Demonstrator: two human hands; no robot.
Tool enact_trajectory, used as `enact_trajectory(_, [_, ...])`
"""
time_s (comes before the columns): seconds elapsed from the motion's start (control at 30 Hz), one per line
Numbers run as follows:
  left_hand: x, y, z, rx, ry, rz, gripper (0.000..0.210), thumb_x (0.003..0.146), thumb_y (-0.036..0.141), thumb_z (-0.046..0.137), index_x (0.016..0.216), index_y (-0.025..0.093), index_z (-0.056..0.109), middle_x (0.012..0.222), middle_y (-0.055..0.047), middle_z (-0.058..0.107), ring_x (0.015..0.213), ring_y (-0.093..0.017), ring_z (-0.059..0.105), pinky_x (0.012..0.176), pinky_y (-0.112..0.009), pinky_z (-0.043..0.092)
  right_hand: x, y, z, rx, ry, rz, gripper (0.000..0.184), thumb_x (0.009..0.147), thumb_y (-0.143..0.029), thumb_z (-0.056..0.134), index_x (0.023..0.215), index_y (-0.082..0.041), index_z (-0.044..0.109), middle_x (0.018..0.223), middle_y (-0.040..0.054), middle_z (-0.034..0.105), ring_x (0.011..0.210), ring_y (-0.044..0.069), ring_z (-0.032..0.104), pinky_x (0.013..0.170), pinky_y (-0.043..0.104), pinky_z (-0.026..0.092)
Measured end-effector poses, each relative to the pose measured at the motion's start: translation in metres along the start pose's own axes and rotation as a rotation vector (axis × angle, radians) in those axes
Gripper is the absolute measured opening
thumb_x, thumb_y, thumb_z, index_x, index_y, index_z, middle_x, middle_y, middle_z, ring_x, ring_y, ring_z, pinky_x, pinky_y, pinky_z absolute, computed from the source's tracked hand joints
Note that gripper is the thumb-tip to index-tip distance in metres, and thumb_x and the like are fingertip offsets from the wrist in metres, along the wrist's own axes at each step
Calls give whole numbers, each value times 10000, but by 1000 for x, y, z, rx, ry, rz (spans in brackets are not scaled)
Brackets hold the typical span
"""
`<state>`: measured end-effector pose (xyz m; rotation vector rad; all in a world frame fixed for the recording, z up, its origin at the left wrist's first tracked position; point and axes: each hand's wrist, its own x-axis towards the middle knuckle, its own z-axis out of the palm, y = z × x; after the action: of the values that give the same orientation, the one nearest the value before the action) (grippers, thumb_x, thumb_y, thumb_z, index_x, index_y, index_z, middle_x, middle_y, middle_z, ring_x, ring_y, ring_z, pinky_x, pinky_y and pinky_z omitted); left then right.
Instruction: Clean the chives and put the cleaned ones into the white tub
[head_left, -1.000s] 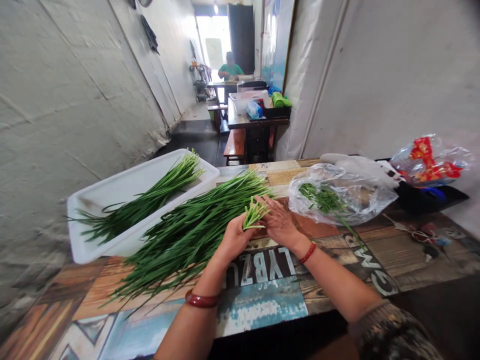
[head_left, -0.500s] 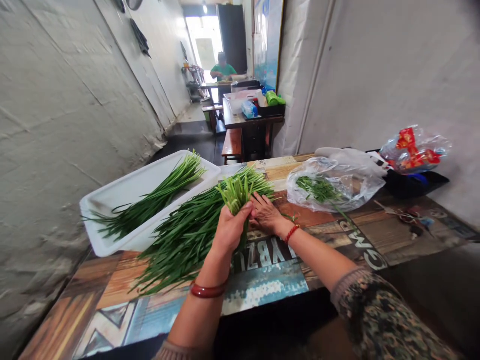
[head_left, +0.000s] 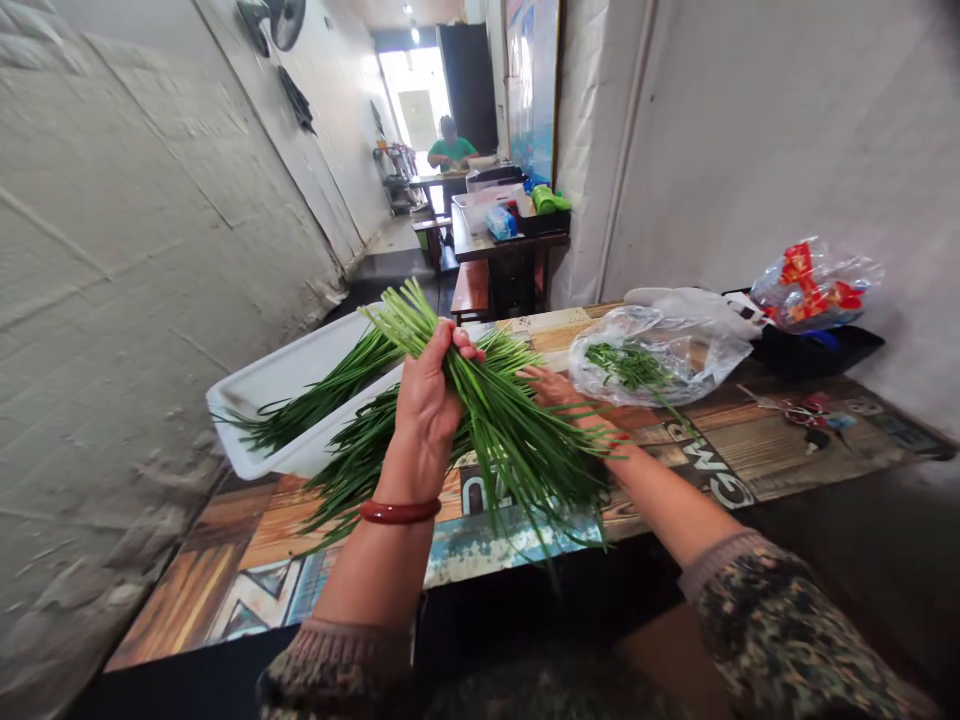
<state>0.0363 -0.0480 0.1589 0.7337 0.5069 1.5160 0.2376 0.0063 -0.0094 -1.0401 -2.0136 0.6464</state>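
Observation:
My left hand (head_left: pixel 429 400) is closed around a bunch of garlic chives (head_left: pixel 517 430), lifted above the table. Their pale cut ends point up and to the left, and the dark leaves fan down to the right. Behind them my right hand (head_left: pixel 553 388) reaches low over the table, fingers stretched out, partly covered by the hanging leaves. A pile of chives (head_left: pixel 360 450) lies on the table beneath and behind my left hand. More chives (head_left: pixel 330 385) rest in a white plastic tray (head_left: pixel 236 400) at the left.
A clear plastic bag (head_left: pixel 705 370) with green scraps stands right of my hands. Keys (head_left: pixel 814 410) and a red-printed plastic packet (head_left: pixel 817 285) lie farther right. Beyond, a second table (head_left: pixel 469 240) carries boxes, and a person in green (head_left: pixel 452 150) sits at the back.
My left hand has raised and turned its chive bunch, so the leaves now swing out to the right. My right hand has come away from the bunch's stem ends. The view has shifted slightly.

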Motion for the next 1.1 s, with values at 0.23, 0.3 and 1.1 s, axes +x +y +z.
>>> enact_trajectory(0.23, [-2,-11,-23,-60,102,-35,149,880,188,641,763,146,559,612,52,567,486,-35,535,617,-191,536,-40,-4,-68,206,504,359,483,934,-395,453,1324,-119,521,1280,175,627,1159,245,599,1034,476,439])
enact_trajectory(0.3, [-1,-21,-21,-35,112,-21,162,856,200,673,759,144,556,609,54,566,480,-36,528,610,-198,529,-41,-34,-68,315,425,287,545,940,-487,452,1364,-147,492,1334,156,600,1203,227,579,1052,438,432])
enact_trajectory(1.1, [-55,-33,-67,74,-136,-238,576,699,383,796,1186,177,569,985,-72,729,932,-217,694,852,-365,533,-31,-158,30,866,-388,430,307,753,-386,729,754,-167,514,609,-45,556,467,62,497,428,189,421])
